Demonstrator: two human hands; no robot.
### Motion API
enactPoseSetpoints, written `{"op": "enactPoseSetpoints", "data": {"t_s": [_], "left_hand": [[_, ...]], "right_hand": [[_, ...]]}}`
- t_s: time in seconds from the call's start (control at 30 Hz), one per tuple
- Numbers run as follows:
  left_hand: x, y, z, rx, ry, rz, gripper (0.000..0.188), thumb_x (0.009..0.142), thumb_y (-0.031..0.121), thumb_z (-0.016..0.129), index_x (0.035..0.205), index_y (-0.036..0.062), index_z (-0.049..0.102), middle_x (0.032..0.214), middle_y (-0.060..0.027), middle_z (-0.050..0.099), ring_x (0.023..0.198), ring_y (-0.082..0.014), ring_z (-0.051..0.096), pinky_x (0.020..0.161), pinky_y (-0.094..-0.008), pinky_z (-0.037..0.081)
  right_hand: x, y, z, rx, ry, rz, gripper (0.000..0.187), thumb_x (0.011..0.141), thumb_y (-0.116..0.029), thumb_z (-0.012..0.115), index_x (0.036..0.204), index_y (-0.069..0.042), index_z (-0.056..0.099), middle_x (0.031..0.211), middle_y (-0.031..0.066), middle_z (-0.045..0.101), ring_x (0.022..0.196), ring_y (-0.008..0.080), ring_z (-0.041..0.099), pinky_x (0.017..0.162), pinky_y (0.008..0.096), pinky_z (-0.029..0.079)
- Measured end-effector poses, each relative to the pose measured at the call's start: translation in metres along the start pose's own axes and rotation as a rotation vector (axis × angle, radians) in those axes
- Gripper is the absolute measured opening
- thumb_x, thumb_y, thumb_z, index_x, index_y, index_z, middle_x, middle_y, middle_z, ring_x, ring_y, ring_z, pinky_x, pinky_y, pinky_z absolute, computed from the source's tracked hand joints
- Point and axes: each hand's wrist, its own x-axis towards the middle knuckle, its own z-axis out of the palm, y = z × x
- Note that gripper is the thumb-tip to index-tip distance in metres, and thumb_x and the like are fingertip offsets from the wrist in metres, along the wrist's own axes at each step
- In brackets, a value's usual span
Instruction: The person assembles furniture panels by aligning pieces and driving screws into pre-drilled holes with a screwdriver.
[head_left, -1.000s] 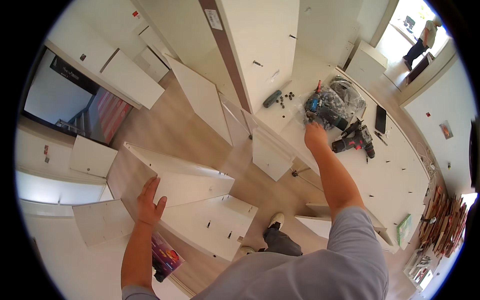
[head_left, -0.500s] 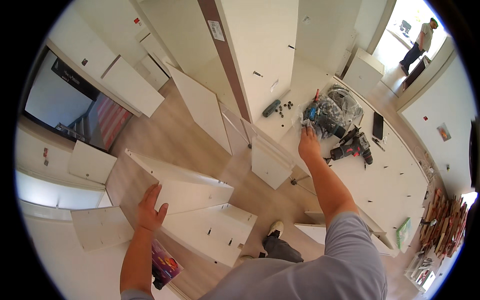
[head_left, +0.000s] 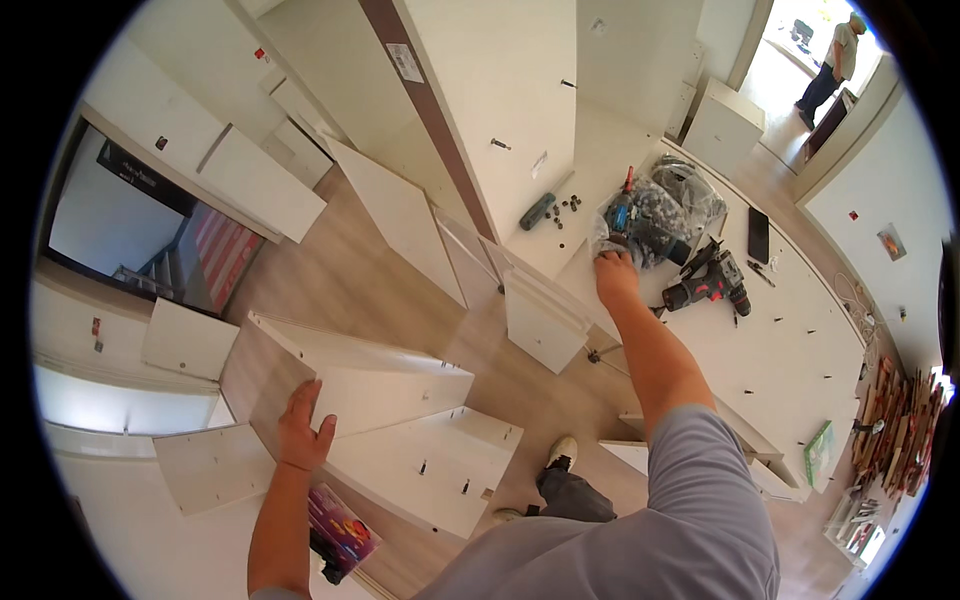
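Lying on the white panel (head_left: 720, 350), the clear bag (head_left: 668, 205) sits just ahead of my right hand (head_left: 617, 275), fingers curled, grip not discernible; my left hand (head_left: 303, 432), open and empty, is well apart, beside the white board (head_left: 375, 375).

Right grip (head_left: 617, 281) at plastic bag (head_left: 668, 207)

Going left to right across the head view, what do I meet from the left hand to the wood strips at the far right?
Left hand → screwdriver → right hand → power drill → green box → wood strips.
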Motion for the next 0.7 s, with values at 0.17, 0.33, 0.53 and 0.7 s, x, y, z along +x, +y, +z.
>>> {"op": "enactPoseSetpoints", "data": {"t_s": [0.17,0.33,0.53,0.7], "left_hand": [[0.000,0.002,-0.001,0.008,-0.002,-0.011,0.061,0.085,0.018,0.075,0.141,0.0019,0.057,0.139,-0.0247,0.061,0.126,-0.0441,0.061,0.105,-0.0473,0.051],[0.004,0.006,-0.002,-0.002,-0.002,-0.016,0.061,0.084,0.016,0.074,0.140,0.0008,0.057,0.137,-0.0250,0.062,0.125,-0.0445,0.061,0.106,-0.0471,0.051],[0.005,0.007,0.001,-0.050,0.004,-0.036,0.060,0.084,0.014,0.074,0.139,0.0000,0.057,0.135,-0.0252,0.063,0.124,-0.0440,0.062,0.106,-0.0466,0.051],[-0.004,0.005,0.002,-0.073,-0.005,-0.088,0.059,0.084,0.012,0.074,0.139,-0.0008,0.056,0.136,-0.0253,0.062,0.124,-0.0428,0.062,0.106,-0.0450,0.051]], "right_hand": [[0.002,0.017,0.011,0.194,0.078,0.010,0.030,0.090,-0.004,0.062,0.115,-0.012,0.077,0.134,0.0059,0.067,0.127,0.0348,0.056,0.104,0.0456,0.053],[-0.004,0.038,0.017,0.521,0.150,0.149,0.029,0.087,-0.001,0.067,0.113,-0.010,0.077,0.133,0.0076,0.068,0.119,0.0354,0.064,0.099,0.0462,0.054],[-0.013,0.048,0.015,0.659,0.213,0.212,0.025,0.091,-0.006,0.071,0.115,-0.012,0.077,0.128,0.0108,0.071,0.111,0.0323,0.069,0.091,0.0444,0.056],[-0.009,0.040,-0.015,0.928,-0.066,0.465,0.032,0.097,-0.012,0.072,0.128,-0.013,0.074,0.113,0.0124,0.075,0.096,0.0246,0.071,0.083,0.0409,0.055]]}}
